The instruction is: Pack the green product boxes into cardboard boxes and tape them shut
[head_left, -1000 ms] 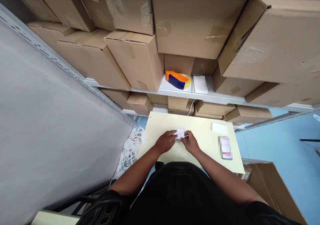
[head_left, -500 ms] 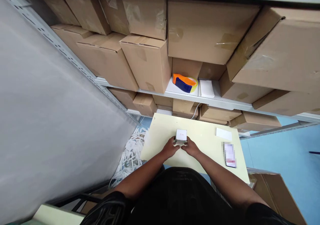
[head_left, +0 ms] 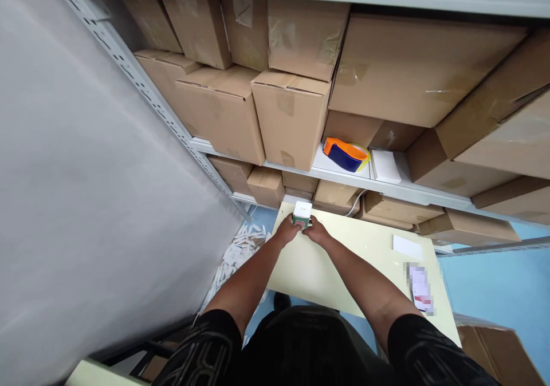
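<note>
A small box [head_left: 302, 209] with a white top and a green side is gripped between both hands over the far left part of the pale yellow table [head_left: 309, 266]. My left hand [head_left: 287, 229] is closed on its left side, and my right hand [head_left: 317, 231] is closed on its right side. Both thumbs lie toward the near face of the box. Small dark print shows on its white top but is too small to read. Whether the box's underside touches the table is hidden.
Shelves of cardboard boxes [head_left: 290, 119] stand behind the table, with an orange and blue tape dispenser [head_left: 347, 154] and a white stack [head_left: 385, 165]. A white card [head_left: 407, 247] and a pixelated phone-like item [head_left: 421, 288] lie at right. Paper strips [head_left: 236, 254] cover the floor at left.
Both hands have carried the small box away from my body toward the table's far left edge, arms stretched further. Its green side now shows. The camera view has shifted too.
</note>
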A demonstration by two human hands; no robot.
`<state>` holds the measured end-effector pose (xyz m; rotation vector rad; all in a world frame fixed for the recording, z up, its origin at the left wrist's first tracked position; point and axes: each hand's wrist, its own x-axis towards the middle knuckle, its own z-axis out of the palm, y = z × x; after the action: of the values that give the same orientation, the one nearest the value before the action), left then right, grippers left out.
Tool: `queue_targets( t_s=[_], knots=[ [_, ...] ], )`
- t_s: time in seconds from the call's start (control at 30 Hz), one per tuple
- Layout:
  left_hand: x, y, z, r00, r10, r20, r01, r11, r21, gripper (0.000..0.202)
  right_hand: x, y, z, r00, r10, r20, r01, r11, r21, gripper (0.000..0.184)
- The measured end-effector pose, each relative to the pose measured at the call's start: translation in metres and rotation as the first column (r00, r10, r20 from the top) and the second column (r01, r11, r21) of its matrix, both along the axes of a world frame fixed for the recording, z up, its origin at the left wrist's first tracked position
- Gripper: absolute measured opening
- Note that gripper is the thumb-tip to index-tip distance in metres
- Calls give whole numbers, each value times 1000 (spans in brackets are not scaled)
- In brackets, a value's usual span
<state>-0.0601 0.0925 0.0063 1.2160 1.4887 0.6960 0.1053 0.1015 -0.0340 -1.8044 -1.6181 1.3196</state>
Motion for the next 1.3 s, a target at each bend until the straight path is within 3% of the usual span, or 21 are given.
queue_targets(
  t_s=[0.1, 0.2, 0.27, 0.33, 0.4, 0.43, 0.5, 0.57, 0.67, 0.8, 0.9, 1.03, 1.13, 1.3],
  knots=[
    [-10, 7, -8, 998, -53, 25, 52, 998, 31, 50, -4, -2, 11, 999, -26, 40, 25, 999, 33, 56],
    [-25, -2, -22, 997, -81, 13, 81, 997, 4, 56, 13, -16, 39, 995, -63, 82, 53, 991, 119, 42],
    [-39, -19, -33, 999, -30, -13, 30, 999, -24, 56, 36, -20, 74, 987, -82, 136, 35, 947, 320, 32],
    [-55, -42, -43, 999, -28, -41, 26, 998, -50, 46, 61, -13, 120, 954, -146, 260, -43, 797, 603, 29],
    [-71, -69, -50, 993, -66, -98, 58, 995, -80, 36, 83, 10, 169, 884, -271, 381, -126, 647, 752, 33],
    [-78, -82, -51, 989, -72, -131, 62, 995, -79, 31, 91, 26, 190, 843, -330, 425, -161, 599, 785, 37],
    [-90, -106, -50, 978, -96, -184, 82, 993, -81, 26, 100, 61, 223, 769, -403, 497, -217, 567, 795, 43],
    [-97, -123, -43, 969, -104, -224, 91, 993, -70, 25, 100, 92, 238, 716, -402, 571, -257, 610, 750, 41],
    [-101, -141, -28, 955, -106, -276, 101, 994, -31, 22, 94, 119, 236, 676, -374, 635, -258, 687, 679, 35],
    [-100, -155, -16, 935, -138, -325, 153, 988, 19, 17, 90, 119, 228, 669, -357, 652, -295, 678, 673, 29],
    [-99, -162, -19, 925, -179, -336, 204, 978, 41, 14, 95, 93, 232, 682, -383, 622, -301, 629, 717, 31],
    [-100, -163, -27, 892, -278, -358, 309, 951, 31, 14, 109, 17, 225, 730, -442, 521, -222, 567, 793, 33],
    [-98, -157, -32, 840, -378, -389, 408, 913, -5, 15, 124, -61, 190, 752, -432, 498, -179, 593, 785, 32],
    [-91, -147, -38, 739, -535, -410, 566, 823, -54, 18, 147, -177, 86, 715, -415, 563, -125, 716, 687, 34]
  ],
)
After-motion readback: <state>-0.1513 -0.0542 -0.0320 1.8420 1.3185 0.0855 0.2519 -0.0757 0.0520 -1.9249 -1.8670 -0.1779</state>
